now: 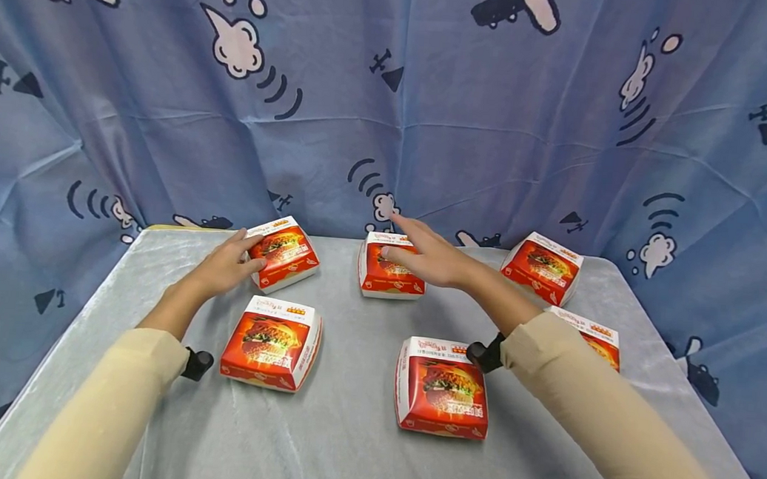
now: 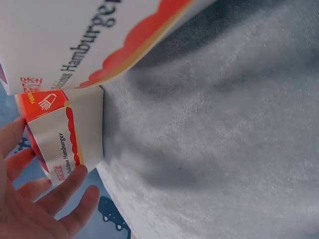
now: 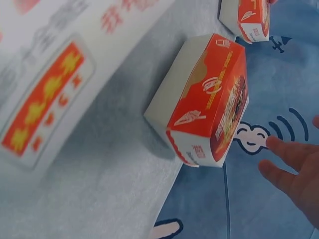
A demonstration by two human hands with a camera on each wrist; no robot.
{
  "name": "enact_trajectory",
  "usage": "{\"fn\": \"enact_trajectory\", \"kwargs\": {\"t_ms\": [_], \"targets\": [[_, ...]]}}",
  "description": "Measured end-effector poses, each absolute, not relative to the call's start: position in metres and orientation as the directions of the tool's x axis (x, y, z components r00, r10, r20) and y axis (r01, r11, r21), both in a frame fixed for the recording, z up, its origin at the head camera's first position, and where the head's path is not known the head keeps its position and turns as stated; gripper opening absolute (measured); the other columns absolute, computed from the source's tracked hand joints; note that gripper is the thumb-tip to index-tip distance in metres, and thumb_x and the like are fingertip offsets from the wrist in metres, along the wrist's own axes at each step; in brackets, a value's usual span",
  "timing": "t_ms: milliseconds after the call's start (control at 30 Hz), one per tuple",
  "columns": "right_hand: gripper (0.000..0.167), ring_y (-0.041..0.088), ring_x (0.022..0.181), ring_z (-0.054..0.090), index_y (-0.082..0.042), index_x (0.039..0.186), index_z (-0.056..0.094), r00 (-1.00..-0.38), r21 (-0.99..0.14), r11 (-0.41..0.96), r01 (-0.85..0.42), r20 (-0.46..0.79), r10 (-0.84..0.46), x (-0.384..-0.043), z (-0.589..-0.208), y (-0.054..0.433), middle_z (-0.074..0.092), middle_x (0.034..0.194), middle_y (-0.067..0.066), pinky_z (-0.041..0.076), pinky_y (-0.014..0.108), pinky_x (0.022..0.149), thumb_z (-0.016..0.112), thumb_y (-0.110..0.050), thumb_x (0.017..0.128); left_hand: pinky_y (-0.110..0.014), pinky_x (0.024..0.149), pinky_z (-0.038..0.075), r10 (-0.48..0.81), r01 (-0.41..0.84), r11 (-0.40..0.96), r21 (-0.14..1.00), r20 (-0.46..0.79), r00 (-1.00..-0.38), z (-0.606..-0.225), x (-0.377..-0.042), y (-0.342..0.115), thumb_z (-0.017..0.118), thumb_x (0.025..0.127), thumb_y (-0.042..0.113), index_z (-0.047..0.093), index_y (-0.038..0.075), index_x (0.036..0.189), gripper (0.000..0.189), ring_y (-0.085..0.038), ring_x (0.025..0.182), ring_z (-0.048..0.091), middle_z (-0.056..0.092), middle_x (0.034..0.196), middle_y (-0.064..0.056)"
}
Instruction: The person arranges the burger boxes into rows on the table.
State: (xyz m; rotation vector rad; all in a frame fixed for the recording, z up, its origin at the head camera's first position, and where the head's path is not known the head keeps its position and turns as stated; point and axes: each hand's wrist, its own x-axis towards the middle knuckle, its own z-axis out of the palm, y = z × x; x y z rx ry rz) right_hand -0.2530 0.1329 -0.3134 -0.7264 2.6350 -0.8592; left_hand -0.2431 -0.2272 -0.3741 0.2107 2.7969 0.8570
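Note:
At the back left, my left hand [image 1: 224, 262] reaches a red and white hamburger box [image 1: 284, 256], fingertips right at its left side. The left wrist view shows that hand's spread fingers [image 2: 65, 196] against the box's printed side [image 2: 62, 144]. My right hand [image 1: 436, 256] hovers over the back middle hamburger box [image 1: 390, 284] with its fingers extended, covering part of the lid. Seen from the right wrist, its fingers [image 3: 286, 154] are apart from that box [image 3: 194, 99]. Nothing is held in the right hand.
More hamburger boxes stand at the front left [image 1: 269, 343], front middle [image 1: 446, 389] and back right [image 1: 543, 267]. Another box [image 1: 600, 336] is partly hidden behind the right sleeve. A grey cloth covers the table [image 1: 343, 430]; a blue patterned curtain [image 1: 342, 66] hangs behind it.

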Motion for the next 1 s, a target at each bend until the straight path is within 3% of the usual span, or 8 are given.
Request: {"fn": "enact_trajectory", "kwargs": {"t_ms": [267, 467, 733, 1000], "targets": [[0.072, 0.035, 0.147, 0.023, -0.015, 0.161, 0.017, -0.826, -0.65, 0.669, -0.362, -0.108, -0.553, -0.254, -0.315, 0.115, 0.017, 0.164, 0.012, 0.022, 0.062, 0.114, 0.049, -0.041, 0.101, -0.066, 0.113, 0.016, 0.247, 0.126, 0.818, 0.562, -0.143, -0.958, -0.376, -0.245, -0.223, 0.051, 0.103, 0.024, 0.028, -0.003, 0.154, 0.063, -0.053, 0.145, 0.012, 0.007, 0.159, -0.035], [0.07, 0.032, 0.149, 0.02, -0.014, 0.16, 0.02, -0.824, -0.658, 0.666, -0.351, -0.12, -0.553, -0.255, -0.318, 0.103, 0.021, 0.163, 0.011, 0.02, 0.059, 0.116, 0.049, -0.041, 0.102, -0.066, 0.113, 0.018, 0.249, 0.119, 0.819, 0.562, -0.16, -0.955, -0.372, -0.243, -0.216, 0.052, 0.103, 0.025, 0.029, -0.002, 0.154, 0.062, -0.053, 0.144, 0.013, 0.008, 0.158, -0.036], [0.072, 0.034, 0.142, 0.037, -0.012, 0.159, 0.021, -0.812, -0.676, 0.665, -0.318, -0.168, -0.558, -0.256, -0.315, 0.089, 0.023, 0.163, 0.009, 0.03, 0.052, 0.114, 0.048, -0.042, 0.101, -0.066, 0.111, 0.023, 0.274, 0.142, 0.809, 0.571, -0.154, -0.949, -0.37, -0.243, -0.214, 0.053, 0.103, 0.021, 0.032, -0.004, 0.152, 0.059, -0.054, 0.142, 0.02, 0.012, 0.158, -0.036], [0.068, 0.03, 0.146, 0.029, -0.009, 0.157, 0.027, -0.783, -0.639, 0.695, -0.33, -0.225, -0.579, -0.26, -0.315, 0.082, 0.029, 0.161, 0.011, 0.025, 0.051, 0.117, 0.048, -0.04, 0.101, -0.066, 0.111, 0.023, 0.301, 0.159, 0.794, 0.587, -0.153, -0.941, -0.366, -0.242, -0.213, 0.053, 0.103, 0.021, 0.036, -0.005, 0.15, 0.057, -0.054, 0.142, 0.019, 0.016, 0.156, -0.037]]}}
